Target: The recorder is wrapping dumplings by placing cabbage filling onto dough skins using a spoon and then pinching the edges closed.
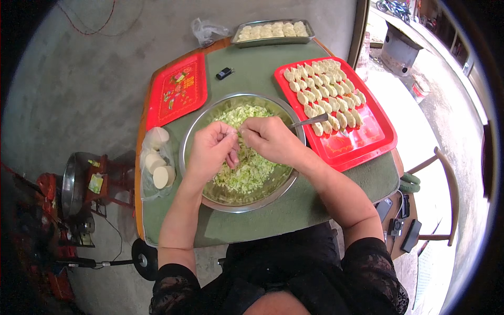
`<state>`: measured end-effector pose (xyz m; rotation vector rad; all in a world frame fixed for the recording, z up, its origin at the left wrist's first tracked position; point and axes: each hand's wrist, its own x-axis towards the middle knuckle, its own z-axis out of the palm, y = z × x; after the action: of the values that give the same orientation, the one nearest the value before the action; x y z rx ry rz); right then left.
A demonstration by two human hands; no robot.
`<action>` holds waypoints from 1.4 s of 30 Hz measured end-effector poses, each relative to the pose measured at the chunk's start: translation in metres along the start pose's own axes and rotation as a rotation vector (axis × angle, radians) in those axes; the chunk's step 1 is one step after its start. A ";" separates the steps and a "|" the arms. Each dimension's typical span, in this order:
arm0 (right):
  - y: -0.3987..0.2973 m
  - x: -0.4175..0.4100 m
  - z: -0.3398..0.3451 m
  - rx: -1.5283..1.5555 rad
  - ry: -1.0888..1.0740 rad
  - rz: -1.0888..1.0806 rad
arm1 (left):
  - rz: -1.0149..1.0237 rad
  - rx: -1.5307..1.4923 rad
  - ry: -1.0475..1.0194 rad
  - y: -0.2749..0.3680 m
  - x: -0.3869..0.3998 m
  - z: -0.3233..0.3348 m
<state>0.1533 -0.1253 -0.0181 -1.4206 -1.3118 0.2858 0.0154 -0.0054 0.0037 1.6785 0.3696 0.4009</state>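
Observation:
A steel bowl (289, 185) of chopped green filling (246, 173) stands before me on the green-covered table (260, 226). Both hands meet above its middle. My left hand (216, 147) has its thumb and forefinger together, the other fingers curled. My right hand (267, 136) pinches close beside it, fingertips almost touching the left ones. Whether something small, such as a dumpling edge, lies between the fingers cannot be made out. A metal utensil handle (309, 121) leans out over the bowl's right rim. Right of the bowl, a red tray (354, 145) bears rows of folded dumplings (327, 92).
An empty-looking red tray (183, 88) lies at the left. Below it, a plastic bag (149, 187) holds pale dough wrapper stacks (160, 177). A black key fob (224, 73) lies beyond the bowl. A steel tray (273, 41) of dumplings stands at the far edge, beside a crumpled bag (206, 31).

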 end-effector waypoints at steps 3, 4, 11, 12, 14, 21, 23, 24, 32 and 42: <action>0.001 -0.001 0.001 -0.088 -0.012 -0.048 | 0.015 0.038 0.031 -0.001 0.001 0.000; 0.002 0.000 0.002 -0.131 -0.002 -0.085 | 0.020 0.058 0.040 -0.001 0.001 0.000; 0.006 -0.001 0.001 -0.165 0.018 -0.141 | 0.036 0.060 0.023 -0.003 0.002 0.001; 0.005 -0.001 0.001 -0.150 0.016 -0.140 | 0.043 0.061 0.010 -0.004 0.002 0.000; 0.002 -0.001 0.001 -0.134 0.015 -0.138 | 0.049 0.063 -0.003 -0.004 0.001 -0.001; -0.003 -0.002 0.000 -0.025 -0.049 0.009 | 0.107 0.177 0.023 -0.009 -0.003 0.004; -0.003 -0.001 -0.001 0.010 -0.056 0.041 | 0.154 0.228 0.034 -0.011 -0.004 0.006; -0.001 0.000 -0.003 0.000 -0.027 0.050 | 0.197 0.261 0.024 -0.012 -0.007 0.009; 0.002 0.002 -0.002 -0.134 -0.013 -0.006 | 0.159 0.242 -0.017 0.005 -0.012 -0.009; 0.007 0.001 0.003 -0.189 0.090 -0.074 | 0.026 0.653 -0.132 0.010 -0.035 -0.017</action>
<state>0.1553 -0.1212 -0.0238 -1.5203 -1.3408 0.0487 -0.0231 -0.0078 0.0140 2.3345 0.4054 0.1907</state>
